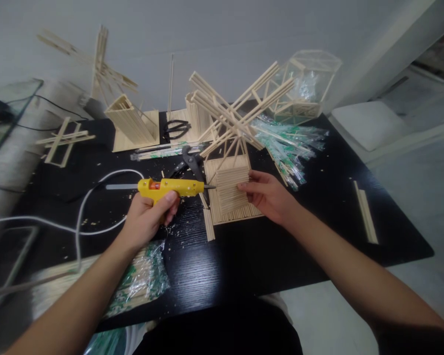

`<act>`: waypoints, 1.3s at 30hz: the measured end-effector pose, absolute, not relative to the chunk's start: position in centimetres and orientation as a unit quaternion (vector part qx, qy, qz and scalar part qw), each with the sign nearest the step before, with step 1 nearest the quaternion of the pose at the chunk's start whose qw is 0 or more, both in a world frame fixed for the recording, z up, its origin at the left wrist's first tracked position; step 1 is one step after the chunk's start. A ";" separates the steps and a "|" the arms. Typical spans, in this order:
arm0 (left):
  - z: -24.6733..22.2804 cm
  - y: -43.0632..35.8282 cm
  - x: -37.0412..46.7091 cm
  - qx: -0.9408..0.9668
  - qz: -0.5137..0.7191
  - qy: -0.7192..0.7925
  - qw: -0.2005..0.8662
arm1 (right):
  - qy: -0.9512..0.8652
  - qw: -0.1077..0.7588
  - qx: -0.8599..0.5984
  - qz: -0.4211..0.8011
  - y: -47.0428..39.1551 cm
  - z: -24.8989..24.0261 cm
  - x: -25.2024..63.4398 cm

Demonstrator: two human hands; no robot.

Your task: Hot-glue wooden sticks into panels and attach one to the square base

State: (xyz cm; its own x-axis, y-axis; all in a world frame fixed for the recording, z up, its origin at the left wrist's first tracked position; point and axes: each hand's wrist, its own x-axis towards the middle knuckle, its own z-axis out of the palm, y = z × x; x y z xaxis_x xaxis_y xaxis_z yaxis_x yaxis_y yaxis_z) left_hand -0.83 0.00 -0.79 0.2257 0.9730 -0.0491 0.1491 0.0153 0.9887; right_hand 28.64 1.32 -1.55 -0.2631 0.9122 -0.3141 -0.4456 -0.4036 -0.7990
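Observation:
My left hand is wrapped round the handle of a yellow glue gun, its nozzle pointing right. A glue stick juts from the gun's back end. Between thumb and fingers, my right hand pinches the right edge of a small panel of wooden sticks. The nozzle tip is at the panel's left edge; whether they touch I cannot tell. Beneath the panel lies a larger stick base. Rising behind it is a windmill-like frame of crossed sticks.
Pliers and scissors lie behind the gun. Two stick towers stand at the back. Wrapped sticks lie right, with another packet at the front left. A white cord loops across the left side.

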 end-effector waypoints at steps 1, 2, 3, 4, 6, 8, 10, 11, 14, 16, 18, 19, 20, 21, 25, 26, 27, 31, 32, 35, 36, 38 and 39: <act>-0.8 0.0 -0.8 0.581 0.392 0.480 0.527 | -0.296 0.460 -0.395 0.738 1.3 -1.5 28.7; -0.8 0.0 -0.9 0.581 0.389 0.479 0.530 | -0.298 0.460 -0.394 0.737 1.3 -1.5 28.7; -0.8 -0.1 -0.9 0.581 0.386 0.480 0.531 | -0.300 0.460 -0.394 0.737 1.3 -1.5 28.7; -0.8 -0.1 -0.9 0.582 0.384 0.481 0.532 | -0.302 0.459 -0.394 0.737 1.3 -1.5 28.7; -0.9 -0.1 -1.0 0.584 0.379 0.483 0.531 | -0.305 0.459 -0.391 0.737 1.3 -1.4 28.7; -0.9 -0.1 -1.1 0.587 0.373 0.485 0.531 | -0.305 0.459 -0.389 0.738 1.3 -1.4 28.7; -1.0 -0.1 -1.1 0.588 0.368 0.486 0.532 | -0.300 0.459 -0.392 0.739 1.3 -1.3 28.7; -1.0 -0.1 -1.1 0.587 0.365 0.487 0.534 | -0.297 0.459 -0.394 0.738 1.3 -1.3 28.7; -0.9 -0.2 -1.0 0.584 0.364 0.484 0.540 | -0.286 0.463 -0.398 0.738 1.4 -1.3 28.7; -0.8 -0.3 -1.0 0.589 0.363 0.477 0.542 | -0.283 0.466 -0.397 0.738 1.5 -1.3 28.8; -0.8 -0.4 -1.0 0.599 0.361 0.468 0.540 | -0.285 0.466 -0.396 0.738 1.5 -1.4 28.9; -0.8 -0.4 -1.0 0.603 0.360 0.464 0.540 | -0.287 0.466 -0.396 0.738 1.5 -1.4 28.9; -0.8 -0.4 -1.0 0.606 0.359 0.459 0.541 | -0.291 0.465 -0.395 0.737 1.5 -1.4 28.9; -0.9 -0.4 -1.0 0.607 0.358 0.455 0.544 | -0.296 0.465 -0.394 0.735 1.5 -1.4 28.9; -0.8 -0.4 -0.9 0.609 0.358 0.449 0.547 | -0.313 0.461 -0.391 0.733 1.5 -1.4 28.9; -0.8 -0.4 -0.9 0.612 0.356 0.448 0.546 | -0.314 0.459 -0.391 0.733 1.5 -1.4 28.9; -0.8 -0.4 -0.9 0.613 0.355 0.446 0.546 | -0.314 0.458 -0.391 0.734 1.5 -1.4 28.9; -0.8 -0.4 -1.0 0.609 0.346 0.450 0.554 | -0.313 0.462 -0.392 0.731 1.5 -1.5 29.0; -0.9 -0.5 -1.0 0.608 0.343 0.453 0.554 | -0.314 0.462 -0.392 0.731 1.5 -1.5 29.0; -0.8 -0.5 -1.1 0.605 0.342 0.456 0.556 | -0.314 0.462 -0.394 0.730 1.5 -1.5 29.0; -0.8 -0.5 -1.1 0.605 0.343 0.455 0.556 | -0.314 0.462 -0.395 0.729 1.5 -1.5 29.0; -0.8 -0.5 -1.1 0.606 0.343 0.451 0.559 | -0.312 0.464 -0.395 0.729 1.5 -1.4 29.0; -0.8 -0.5 -1.1 0.606 0.342 0.449 0.560 | -0.311 0.466 -0.394 0.729 1.5 -1.4 29.0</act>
State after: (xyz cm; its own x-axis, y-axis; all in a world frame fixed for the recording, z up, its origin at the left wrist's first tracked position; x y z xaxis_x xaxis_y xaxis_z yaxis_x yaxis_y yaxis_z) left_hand -1.09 -0.53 -0.76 0.3624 0.9279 -0.0881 0.1620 0.0304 0.9863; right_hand 28.99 1.54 -1.35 -0.2560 0.9237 -0.2851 -0.4340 -0.3734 -0.8199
